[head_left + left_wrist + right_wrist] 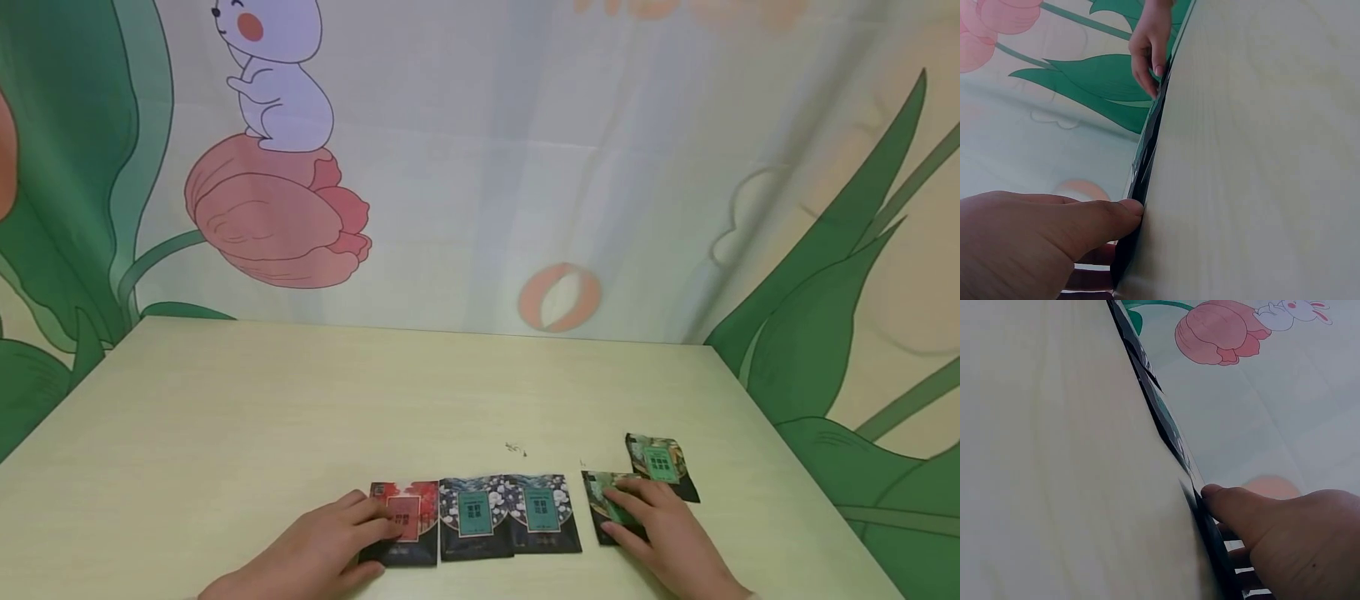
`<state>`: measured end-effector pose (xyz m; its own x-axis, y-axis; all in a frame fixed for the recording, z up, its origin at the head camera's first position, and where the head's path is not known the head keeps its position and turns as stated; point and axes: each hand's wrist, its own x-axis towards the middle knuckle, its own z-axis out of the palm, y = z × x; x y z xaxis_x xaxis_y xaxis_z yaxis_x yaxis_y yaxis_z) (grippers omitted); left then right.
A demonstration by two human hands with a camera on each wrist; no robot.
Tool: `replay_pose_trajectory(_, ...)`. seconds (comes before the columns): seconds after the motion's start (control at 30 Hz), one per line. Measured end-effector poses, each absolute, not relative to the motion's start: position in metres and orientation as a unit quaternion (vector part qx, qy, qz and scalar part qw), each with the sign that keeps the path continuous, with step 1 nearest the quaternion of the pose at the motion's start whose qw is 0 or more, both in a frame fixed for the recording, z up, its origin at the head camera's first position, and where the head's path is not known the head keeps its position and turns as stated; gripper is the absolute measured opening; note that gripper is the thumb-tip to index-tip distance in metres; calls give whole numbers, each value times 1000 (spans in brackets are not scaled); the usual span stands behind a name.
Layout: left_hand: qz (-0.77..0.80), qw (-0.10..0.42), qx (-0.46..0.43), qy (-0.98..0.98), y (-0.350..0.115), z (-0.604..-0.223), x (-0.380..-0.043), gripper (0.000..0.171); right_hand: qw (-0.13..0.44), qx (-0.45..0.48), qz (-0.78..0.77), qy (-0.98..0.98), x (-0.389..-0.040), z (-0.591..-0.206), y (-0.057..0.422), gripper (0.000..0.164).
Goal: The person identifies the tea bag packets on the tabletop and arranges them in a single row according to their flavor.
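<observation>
A row of dark tea sachets lies at the table's near side in the head view. My left hand (322, 537) rests on the red-and-black tea sachet (416, 533), fingers on its face and thumb by its lower edge. Right of it are two blue-and-white floral tea sachets, one (474, 521) slightly overlapped with the other (543, 508). My right hand (663, 529) holds a green-and-black tea sachet (596, 492) and covers much of it. The right wrist view shows that thumb on the dark sachet's edge (1213, 544). Behind it lies another green tea sachet (663, 462), turned slightly.
Small dark crumbs (516, 450) lie on the pale wooden table (337, 400) behind the row. A printed curtain (450, 208) with flowers and a white animal hangs at the table's far edge.
</observation>
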<state>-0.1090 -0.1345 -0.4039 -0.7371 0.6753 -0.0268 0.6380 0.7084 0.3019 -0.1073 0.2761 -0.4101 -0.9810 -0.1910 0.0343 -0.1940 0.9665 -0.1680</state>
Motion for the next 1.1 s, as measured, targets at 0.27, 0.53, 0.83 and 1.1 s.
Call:
replay_pose_trajectory(0.27,135,81,349,924,-134,-402,-110,39,26,111,98,-989,-106,-412,273,44)
replay_pose_trajectory(0.53,140,72,362,919,-136,-404,-110,37,25,121,97,-987,-104,-414,267,45)
replay_pose_trajectory(0.83,136,64,364,919,-136,-403,-110,37,25,127,84,-988,-102,-412,262,46)
replay_pose_trajectory(1.1,136,65,360,921,-135,-403,-110,37,30,131,74,-988,-101,-411,259,44)
